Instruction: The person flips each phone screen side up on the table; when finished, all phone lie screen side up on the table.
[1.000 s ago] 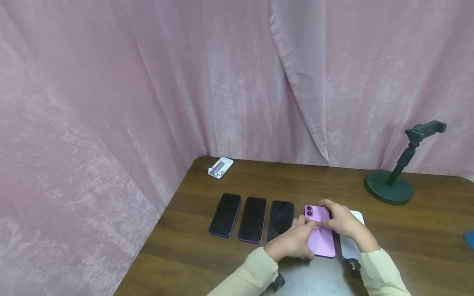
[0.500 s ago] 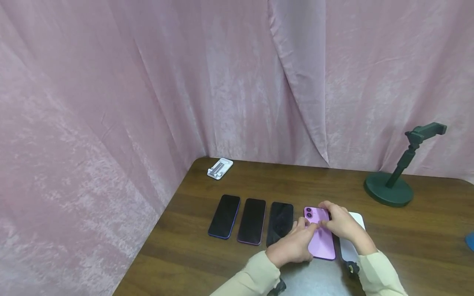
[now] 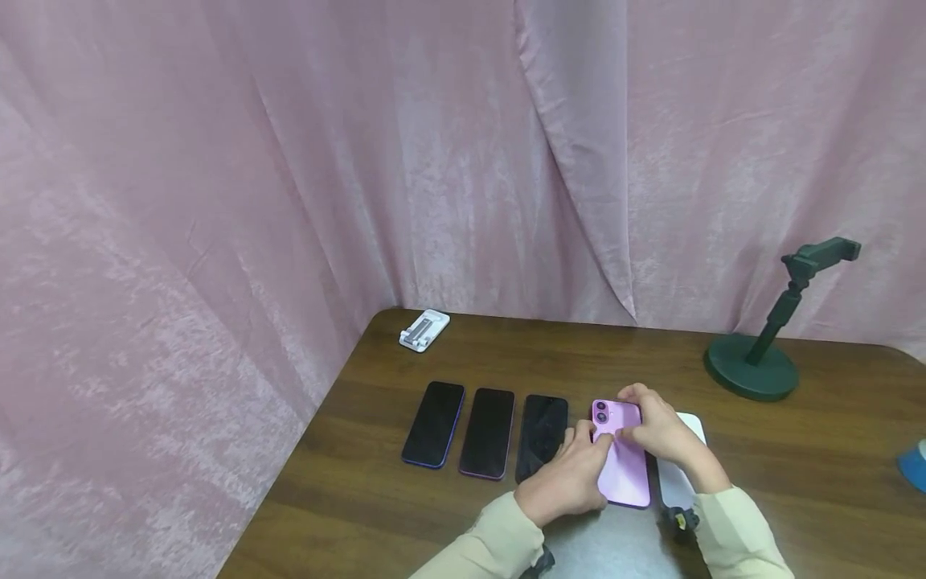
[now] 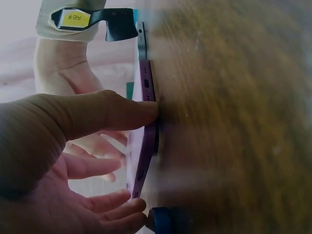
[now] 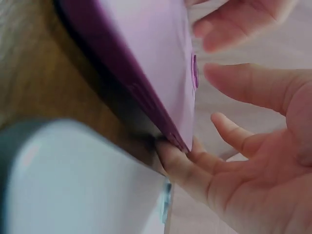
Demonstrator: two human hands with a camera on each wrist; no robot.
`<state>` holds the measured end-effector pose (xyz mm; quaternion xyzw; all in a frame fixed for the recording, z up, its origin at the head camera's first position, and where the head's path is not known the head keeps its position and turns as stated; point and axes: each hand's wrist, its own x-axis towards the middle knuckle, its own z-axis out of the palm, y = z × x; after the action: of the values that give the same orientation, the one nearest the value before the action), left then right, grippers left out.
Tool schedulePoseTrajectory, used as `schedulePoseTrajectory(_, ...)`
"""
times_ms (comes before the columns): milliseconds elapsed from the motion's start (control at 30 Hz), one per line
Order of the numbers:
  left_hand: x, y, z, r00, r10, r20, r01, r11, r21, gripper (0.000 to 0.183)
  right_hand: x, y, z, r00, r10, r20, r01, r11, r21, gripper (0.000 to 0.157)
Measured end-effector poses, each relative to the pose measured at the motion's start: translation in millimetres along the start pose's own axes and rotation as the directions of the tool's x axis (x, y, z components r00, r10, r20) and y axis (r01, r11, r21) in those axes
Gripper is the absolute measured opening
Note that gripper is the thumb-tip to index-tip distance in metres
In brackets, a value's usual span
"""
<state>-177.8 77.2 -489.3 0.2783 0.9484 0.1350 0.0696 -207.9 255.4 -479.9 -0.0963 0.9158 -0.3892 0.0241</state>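
A pink-purple smartphone (image 3: 624, 470) lies back up between both hands, its twin cameras at the upper left corner. My left hand (image 3: 567, 478) holds its left side; in the left wrist view the thumb (image 4: 131, 112) presses the lower edge and the fingertips (image 4: 124, 207) meet the far end of that side. My right hand (image 3: 661, 430) grips its upper right corner. In the right wrist view those fingers (image 5: 183, 165) curl at the corner, while the thumb (image 5: 239, 80) stands over the back. A dark gap shows beneath the phone's edge (image 5: 131, 78) there.
Left of it lie three dark-screened phones: one blue-edged (image 3: 434, 425), one purple-edged (image 3: 488, 434), one black (image 3: 544, 430). A white phone (image 3: 674, 481) lies close on the right, partly under my right wrist. Farther back are a folded white stand (image 3: 424, 330) and a green phone stand (image 3: 760, 366).
The camera view has shifted slightly. Both hands keep their hold on the pink-purple smartphone, with only small finger movement. The other phones have not moved on the table.
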Motion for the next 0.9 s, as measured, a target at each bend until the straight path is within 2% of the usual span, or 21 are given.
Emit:
schedulePoseTrajectory(133, 1.4, 0.3, 0.0, 1.0, 0.014, 0.022, -0.014, 1.0, -0.004, 0.082, -3.1, 0.4, -7.7, 0.999, -0.008, 0.035, 0.007, 0.999, 0.041, 0.063)
schedulePoseTrajectory(267, 3.0, -1.1, 0.5, 0.999, 0.041, 0.031, -0.04, 0.999, -0.035, 0.082, -4.7, 1.5, -15.0, 0.997, -0.04, 0.062, 0.034, 0.995, 0.096, 0.063)
schedulePoseTrajectory(433, 2.2, -3.8, 2.0, 0.999, 0.039, 0.033, -0.035, 0.994, -0.102, 0.099, -6.6, -0.3, -19.9, 0.994, -0.07, 0.084, 0.055, 0.984, 0.171, 0.063)
schedulePoseTrajectory(567, 0.3, -5.8, 0.6, 0.999, 0.03, 0.042, -0.022, 0.986, -0.166, 0.111, -6.8, -1.7, -21.2, 0.996, -0.071, 0.061, 0.059, 0.98, 0.189, 0.063)
schedulePoseTrajectory(900, -3.1, -13.5, -6.7, 0.998, 0.043, 0.043, -0.027, 0.947, -0.32, 0.111, -6.1, -8.9, -20.0, 0.995, -0.095, 0.005, 0.094, 0.984, 0.152, 0.064)
